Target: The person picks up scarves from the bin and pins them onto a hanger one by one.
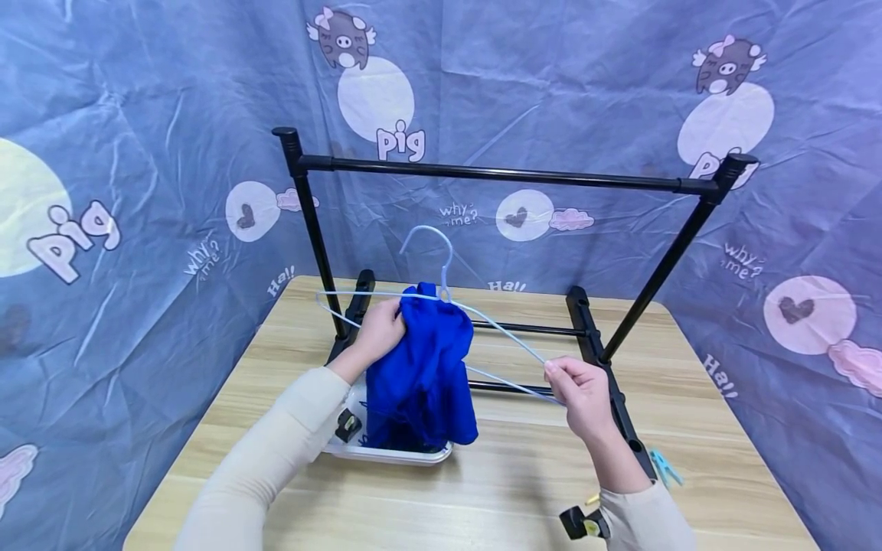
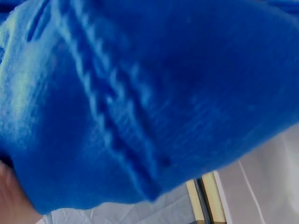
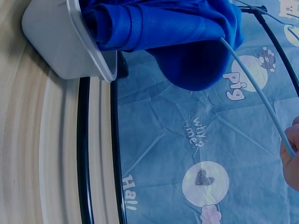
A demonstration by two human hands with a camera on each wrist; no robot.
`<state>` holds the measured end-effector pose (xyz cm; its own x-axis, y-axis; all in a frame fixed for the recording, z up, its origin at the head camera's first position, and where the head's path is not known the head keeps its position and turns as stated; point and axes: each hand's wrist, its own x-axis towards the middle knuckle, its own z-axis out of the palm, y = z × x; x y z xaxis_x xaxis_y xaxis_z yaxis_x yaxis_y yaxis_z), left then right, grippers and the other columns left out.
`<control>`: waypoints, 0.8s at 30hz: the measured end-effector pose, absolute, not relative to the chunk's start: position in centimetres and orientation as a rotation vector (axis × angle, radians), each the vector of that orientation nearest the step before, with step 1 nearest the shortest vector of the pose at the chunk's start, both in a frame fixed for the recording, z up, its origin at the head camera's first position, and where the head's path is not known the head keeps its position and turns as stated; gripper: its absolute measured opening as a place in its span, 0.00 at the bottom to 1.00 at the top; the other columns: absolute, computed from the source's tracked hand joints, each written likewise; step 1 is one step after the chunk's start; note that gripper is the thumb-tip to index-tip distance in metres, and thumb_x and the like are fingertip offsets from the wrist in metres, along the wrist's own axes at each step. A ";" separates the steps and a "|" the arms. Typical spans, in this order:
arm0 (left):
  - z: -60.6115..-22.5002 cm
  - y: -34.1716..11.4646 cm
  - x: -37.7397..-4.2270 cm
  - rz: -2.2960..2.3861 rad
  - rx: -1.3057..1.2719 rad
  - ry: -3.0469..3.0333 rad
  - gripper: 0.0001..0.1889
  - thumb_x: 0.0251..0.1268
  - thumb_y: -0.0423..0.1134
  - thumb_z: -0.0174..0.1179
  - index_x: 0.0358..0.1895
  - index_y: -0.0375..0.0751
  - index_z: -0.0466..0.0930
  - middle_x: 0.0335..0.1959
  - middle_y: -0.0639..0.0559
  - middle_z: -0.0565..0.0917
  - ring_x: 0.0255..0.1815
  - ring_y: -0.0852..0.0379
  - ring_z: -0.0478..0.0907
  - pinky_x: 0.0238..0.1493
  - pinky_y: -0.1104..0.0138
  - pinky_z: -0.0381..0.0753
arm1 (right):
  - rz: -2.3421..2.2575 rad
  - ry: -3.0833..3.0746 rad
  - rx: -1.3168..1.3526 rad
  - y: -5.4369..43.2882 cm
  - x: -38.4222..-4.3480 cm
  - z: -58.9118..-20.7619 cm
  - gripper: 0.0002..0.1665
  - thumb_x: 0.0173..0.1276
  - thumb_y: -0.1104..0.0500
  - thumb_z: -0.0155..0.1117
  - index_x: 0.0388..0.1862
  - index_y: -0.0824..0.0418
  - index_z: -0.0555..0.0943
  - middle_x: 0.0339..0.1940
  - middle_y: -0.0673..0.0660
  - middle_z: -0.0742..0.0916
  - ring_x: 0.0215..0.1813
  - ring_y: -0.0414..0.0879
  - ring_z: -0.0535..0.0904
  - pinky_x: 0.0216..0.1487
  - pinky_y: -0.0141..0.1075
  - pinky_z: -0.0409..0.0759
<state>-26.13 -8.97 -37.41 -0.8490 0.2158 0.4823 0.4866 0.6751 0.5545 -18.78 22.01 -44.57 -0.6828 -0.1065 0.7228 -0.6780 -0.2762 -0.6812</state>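
A bunched blue garment (image 1: 427,367) hangs at the middle of the head view, its lower part down in a white plastic bin (image 1: 393,457). My left hand (image 1: 379,329) grips its upper left side, close to the neck of a pale blue clothes hanger (image 1: 503,330). The hanger's hook points up, and its bars run behind and across the cloth. With thumb and fingers, my right hand (image 1: 582,390) pinches the hanger's right end. Braided lines cross the garment (image 2: 187,84) in the left wrist view, where the cloth hides most of the left hand.
A black clothes rack (image 1: 510,175) stands behind on the wooden table (image 1: 510,490). Near its right foot lies a turquoise clothes peg (image 1: 665,468), with a yellow item (image 1: 592,499) partly hidden by the right sleeve. A patterned blue cloth backdrop (image 1: 586,99) surrounds the table.
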 end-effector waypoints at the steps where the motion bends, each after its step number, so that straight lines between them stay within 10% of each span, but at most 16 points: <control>1: -37.3 -9.0 -26.2 -1.005 -0.531 -2.532 0.10 0.54 0.30 0.49 0.16 0.39 0.68 0.18 0.45 0.76 0.22 0.49 0.73 0.24 0.59 0.68 | 2.008 -1.591 0.988 22.5 -19.3 -45.4 0.12 0.60 0.78 0.42 0.24 0.74 0.74 0.07 0.52 0.65 0.10 0.39 0.56 0.11 0.27 0.50; 12: -36.7 -8.6 -25.9 -0.773 -0.360 -2.729 0.07 0.46 0.36 0.57 0.18 0.42 0.69 0.19 0.49 0.73 0.23 0.49 0.70 0.25 0.60 0.67 | 1.988 -1.666 0.846 26.7 -23.5 -54.3 0.09 0.59 0.79 0.44 0.27 0.76 0.73 0.08 0.50 0.65 0.10 0.38 0.56 0.10 0.27 0.52; 24: -36.8 -7.9 -24.7 -0.554 -0.597 -2.451 0.09 0.55 0.39 0.54 0.20 0.43 0.72 0.22 0.52 0.76 0.28 0.51 0.71 0.27 0.61 0.69 | 1.972 -1.661 0.959 23.4 -19.8 -46.5 0.13 0.58 0.81 0.41 0.25 0.75 0.74 0.07 0.52 0.65 0.10 0.41 0.57 0.10 0.28 0.52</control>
<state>-24.68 -7.90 -36.76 -0.7493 0.2916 0.5946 0.5189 0.8164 0.2535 -19.80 23.36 -46.48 -0.6910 -0.1320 0.7107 -0.6779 -0.2230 -0.7005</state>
